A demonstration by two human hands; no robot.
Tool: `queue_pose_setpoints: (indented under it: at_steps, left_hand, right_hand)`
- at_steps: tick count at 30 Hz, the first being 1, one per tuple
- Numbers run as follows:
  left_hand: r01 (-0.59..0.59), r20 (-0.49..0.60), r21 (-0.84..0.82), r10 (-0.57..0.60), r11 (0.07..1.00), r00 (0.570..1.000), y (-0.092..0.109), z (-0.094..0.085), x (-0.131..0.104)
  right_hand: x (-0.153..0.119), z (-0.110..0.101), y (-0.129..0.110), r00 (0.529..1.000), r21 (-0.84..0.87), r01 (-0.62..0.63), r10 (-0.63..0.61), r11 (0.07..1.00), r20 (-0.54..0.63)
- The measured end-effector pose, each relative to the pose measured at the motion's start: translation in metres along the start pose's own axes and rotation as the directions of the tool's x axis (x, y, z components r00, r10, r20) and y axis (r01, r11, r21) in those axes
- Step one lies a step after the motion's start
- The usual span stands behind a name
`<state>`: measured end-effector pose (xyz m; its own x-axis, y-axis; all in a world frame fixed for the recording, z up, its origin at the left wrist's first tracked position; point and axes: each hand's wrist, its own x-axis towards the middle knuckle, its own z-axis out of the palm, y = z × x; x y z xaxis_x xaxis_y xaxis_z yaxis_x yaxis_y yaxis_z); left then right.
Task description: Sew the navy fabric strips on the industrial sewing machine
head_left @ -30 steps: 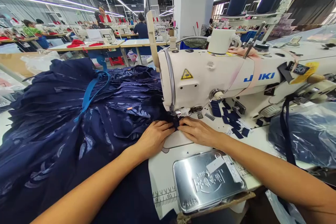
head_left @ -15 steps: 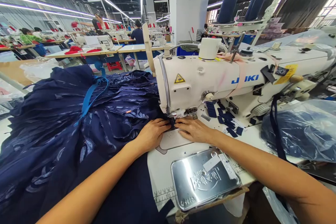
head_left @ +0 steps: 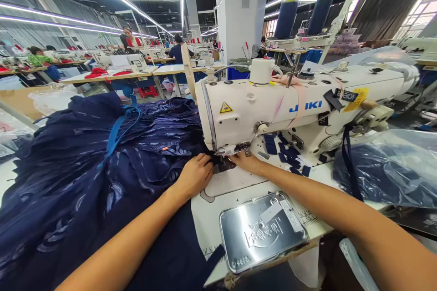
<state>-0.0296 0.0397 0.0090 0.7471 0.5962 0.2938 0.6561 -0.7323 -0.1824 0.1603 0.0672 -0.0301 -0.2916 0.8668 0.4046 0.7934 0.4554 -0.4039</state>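
Observation:
My left hand (head_left: 195,175) lies over the edge of a navy garment (head_left: 146,211), its fingers bent together on the cloth just left of the needle area. The garment is part of a large navy pile spread to the left, gathered with a blue strap (head_left: 116,132). My right hand (head_left: 246,162) reaches in under the head of the white sewing machine (head_left: 235,104), by the presser foot. Its fingers are drawn together and their tips are partly hidden, so what they hold does not show clearly.
A shiny metal tin lid (head_left: 262,232) with labels lies at the bed's front edge. Small navy fabric pieces (head_left: 290,157) lie behind my right forearm. A plastic-bagged navy bundle (head_left: 385,168) is at right. Thread cones (head_left: 286,18) stand above; people work at farther tables.
My right hand has moved deeper under the machine head and its fingers have drawn together. My left hand has eased slightly left on the cloth. The view has shifted a little.

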Motion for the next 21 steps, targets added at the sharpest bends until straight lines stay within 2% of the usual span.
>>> queue_pose_setpoints:
  at_steps: [2,4,6,9,12,15,21]
  left_hand:
    - [0.023,-0.015,0.126,-0.022,0.992,1.0,0.01,-0.005,-0.004]
    - [0.056,-0.044,0.215,-0.047,0.975,0.998,0.018,-0.008,-0.008]
    - [0.099,-0.062,0.244,-0.086,0.965,0.994,0.022,-0.01,-0.011]
    - [0.145,-0.034,0.226,-0.14,0.963,0.989,0.017,-0.009,-0.011]
    - [0.119,0.017,0.177,-0.124,0.977,0.992,0.005,-0.007,-0.004]
    - [0.067,0.047,0.165,-0.075,0.984,0.996,-0.005,-0.007,0.004]
    - [0.047,0.047,0.157,-0.055,0.987,0.997,-0.007,-0.006,0.01]
  right_hand:
    - [0.002,-0.003,-0.003,0.998,-0.101,0.041,-0.037,0.994,0.042]
    - [0.0,-0.012,-0.007,0.986,-0.262,0.153,-0.128,0.953,0.109]
    - [-0.004,-0.024,-0.01,0.955,-0.401,0.293,-0.248,0.868,0.162]
    - [-0.009,-0.035,-0.013,0.917,-0.485,0.4,-0.339,0.778,0.212]
    - [-0.013,-0.037,-0.013,0.907,-0.484,0.417,-0.319,0.77,0.273]
    - [-0.015,-0.035,-0.014,0.917,-0.438,0.396,-0.318,0.807,0.241]
    - [-0.016,-0.03,-0.017,0.931,-0.392,0.348,-0.265,0.852,0.25]
